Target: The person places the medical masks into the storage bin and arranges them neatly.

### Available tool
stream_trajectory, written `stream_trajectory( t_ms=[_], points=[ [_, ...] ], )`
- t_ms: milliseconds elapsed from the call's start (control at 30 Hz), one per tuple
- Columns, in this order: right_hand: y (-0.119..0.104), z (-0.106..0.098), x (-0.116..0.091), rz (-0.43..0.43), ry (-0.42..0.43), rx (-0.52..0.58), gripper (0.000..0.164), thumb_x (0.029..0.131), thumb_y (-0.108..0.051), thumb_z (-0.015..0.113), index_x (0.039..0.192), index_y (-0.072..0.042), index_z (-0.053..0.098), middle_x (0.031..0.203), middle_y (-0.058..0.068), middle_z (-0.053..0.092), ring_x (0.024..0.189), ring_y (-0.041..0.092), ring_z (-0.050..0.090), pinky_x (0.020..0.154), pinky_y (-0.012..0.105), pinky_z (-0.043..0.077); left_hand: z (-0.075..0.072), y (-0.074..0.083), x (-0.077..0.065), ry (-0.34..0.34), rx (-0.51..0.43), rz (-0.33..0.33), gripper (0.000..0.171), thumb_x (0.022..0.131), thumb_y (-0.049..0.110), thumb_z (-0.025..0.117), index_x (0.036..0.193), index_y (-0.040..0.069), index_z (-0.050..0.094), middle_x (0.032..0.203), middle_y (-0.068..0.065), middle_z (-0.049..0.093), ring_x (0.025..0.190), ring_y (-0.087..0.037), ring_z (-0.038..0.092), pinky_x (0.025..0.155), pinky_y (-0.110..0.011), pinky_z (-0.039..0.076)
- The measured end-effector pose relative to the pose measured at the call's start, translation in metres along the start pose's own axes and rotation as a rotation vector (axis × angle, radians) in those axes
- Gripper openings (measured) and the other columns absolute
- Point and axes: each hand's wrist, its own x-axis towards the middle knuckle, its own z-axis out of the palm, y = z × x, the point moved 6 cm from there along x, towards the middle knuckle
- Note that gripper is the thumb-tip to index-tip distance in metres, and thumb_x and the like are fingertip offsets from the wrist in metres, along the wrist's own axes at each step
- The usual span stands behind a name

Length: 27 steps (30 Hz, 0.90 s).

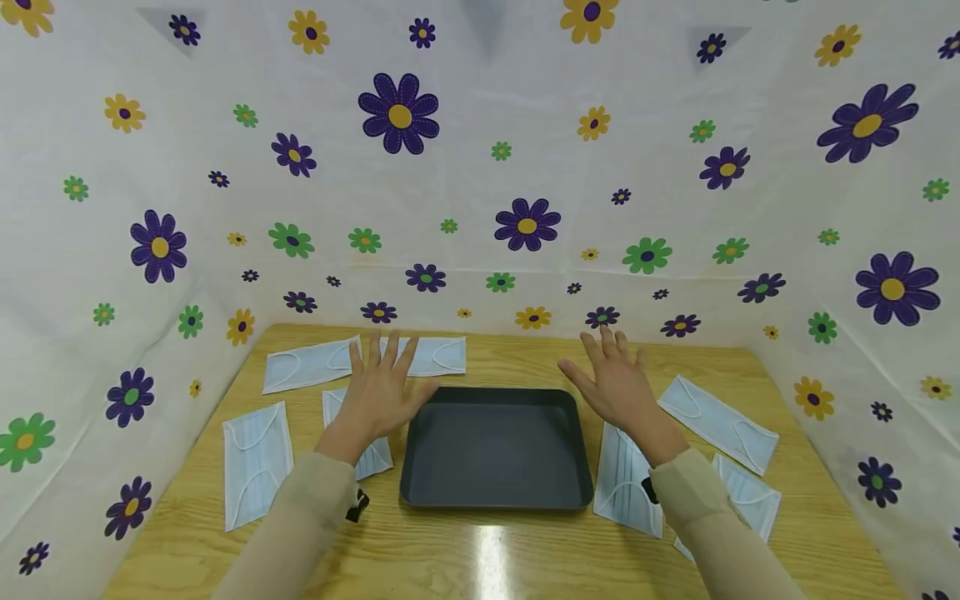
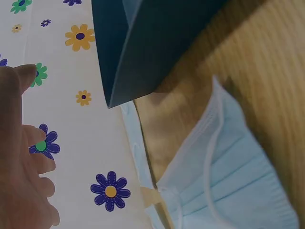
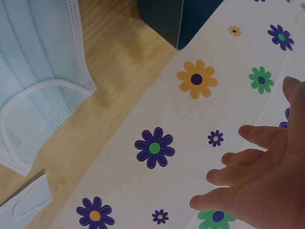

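A dark grey rectangular tray (image 1: 495, 454) lies on the wooden table between my two hands. Fingers spread, my left hand (image 1: 377, 396) hovers by the tray's far left corner, over a pale blue face mask (image 1: 375, 458). My right hand (image 1: 617, 385) is held up on the other side with fingers apart, above another mask (image 1: 626, 487). Neither hand grips anything. The left wrist view shows a pleated mask (image 2: 233, 162) with white ear loops under the tray's corner. In the right wrist view, a mask (image 3: 38, 62) lies flat on the wood.
More masks lie around the tray: two along the back left, one mask (image 1: 257, 462) at the far left, and two on the right, including a slanted mask (image 1: 720, 423). A white flower-patterned cloth (image 1: 465, 192) rises behind and beside the table (image 1: 420, 554).
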Motion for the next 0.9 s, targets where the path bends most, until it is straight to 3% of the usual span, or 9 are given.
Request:
stream_trajectory(
  t_ms=[300, 500, 733, 900],
  points=[
    [0.019, 0.0, -0.012, 0.038, -0.009, 0.144, 0.08, 0.11, -0.057, 0.042, 0.163, 0.002, 0.033, 0.169, 0.034, 0.025, 0.157, 0.057, 0.018, 0.121, 0.08, 0.009, 0.027, -0.006, -0.015, -0.017, -0.018, -0.002, 0.087, 0.105, 0.069, 0.042, 0.169, 0.014, 0.022, 0.174, -0.024, 0.017, 0.163, -0.048, -0.002, 0.124, -0.077, -0.002],
    [0.036, -0.003, -0.024, 0.041, -0.022, 0.195, 0.073, 0.113, -0.049, 0.043, 0.16, 0.006, 0.035, 0.164, 0.036, 0.033, 0.152, 0.059, 0.03, 0.121, 0.074, 0.026, 0.04, -0.003, -0.021, -0.009, -0.008, 0.021, 0.087, 0.105, 0.066, 0.045, 0.168, 0.011, 0.025, 0.172, -0.026, 0.024, 0.161, -0.053, 0.011, 0.123, -0.078, 0.004],
    [0.066, -0.007, -0.04, 0.1, -0.026, 0.232, 0.069, 0.112, -0.044, 0.047, 0.155, 0.01, 0.043, 0.15, 0.039, 0.05, 0.126, 0.057, 0.061, 0.102, 0.069, 0.051, 0.049, 0.001, -0.028, -0.023, -0.028, 0.021, 0.086, 0.105, 0.065, 0.046, 0.168, 0.011, 0.026, 0.173, -0.024, 0.024, 0.161, -0.052, 0.012, 0.124, -0.077, 0.006],
    [0.086, -0.012, -0.056, 0.139, -0.009, 0.253, 0.06, 0.111, -0.037, 0.051, 0.144, 0.013, 0.055, 0.138, 0.036, 0.062, 0.117, 0.053, 0.068, 0.09, 0.062, 0.059, 0.051, 0.003, -0.032, -0.035, -0.035, 0.019, 0.087, 0.105, 0.064, 0.048, 0.167, 0.007, 0.027, 0.173, -0.024, 0.024, 0.161, -0.052, 0.014, 0.124, -0.077, 0.007]
  ],
)
